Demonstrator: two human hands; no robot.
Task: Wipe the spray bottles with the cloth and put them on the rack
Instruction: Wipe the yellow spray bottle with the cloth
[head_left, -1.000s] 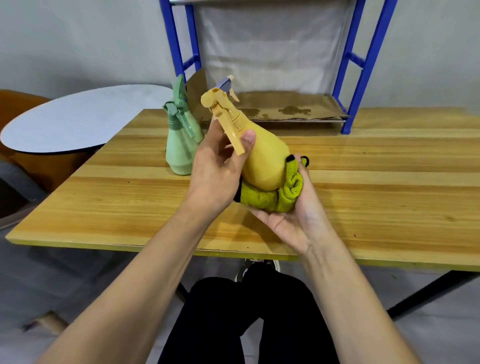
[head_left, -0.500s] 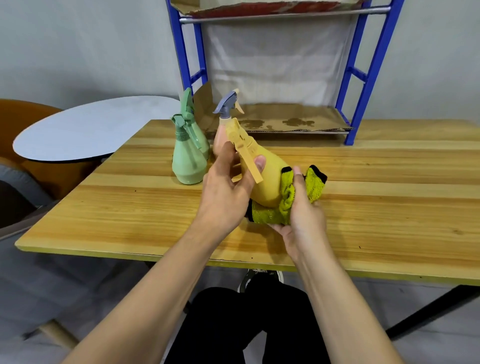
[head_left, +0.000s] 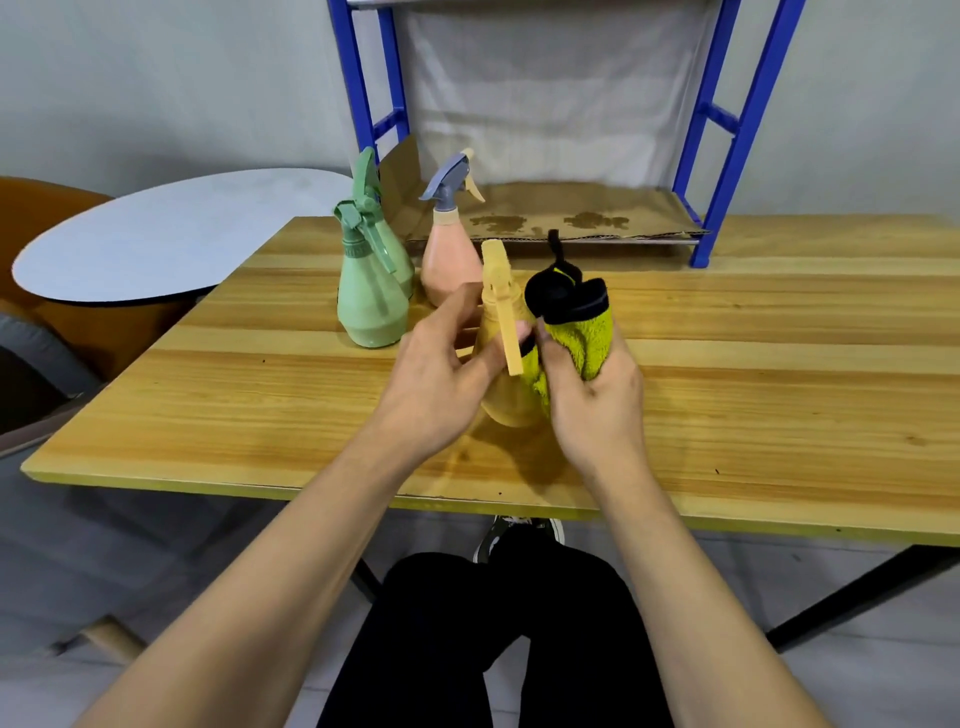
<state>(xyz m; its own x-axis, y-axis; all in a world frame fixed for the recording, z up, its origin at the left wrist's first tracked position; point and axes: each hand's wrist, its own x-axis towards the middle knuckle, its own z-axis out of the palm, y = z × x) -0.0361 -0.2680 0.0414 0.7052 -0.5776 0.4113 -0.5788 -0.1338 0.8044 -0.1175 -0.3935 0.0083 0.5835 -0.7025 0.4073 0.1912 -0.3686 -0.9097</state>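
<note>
Yellow bottle (head_left: 506, 400), yellow cloth (head_left: 582, 343) with black edging, green bottles (head_left: 370, 301), pink bottle (head_left: 448, 260) with grey-blue head, striped light-wood surface (head_left: 779, 364), blue rack (head_left: 737, 130) lined with stained brown cardboard (head_left: 597, 218).

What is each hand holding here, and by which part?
The left hand grips the yellow spray bottle around its neck by the trigger; the right hand holds the bunched yellow cloth against the bottle's side.

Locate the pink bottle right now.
In the head view the pink bottle stands on the table, left of centre, just right of the green bottles and behind the left hand, in front of the rack.
</note>
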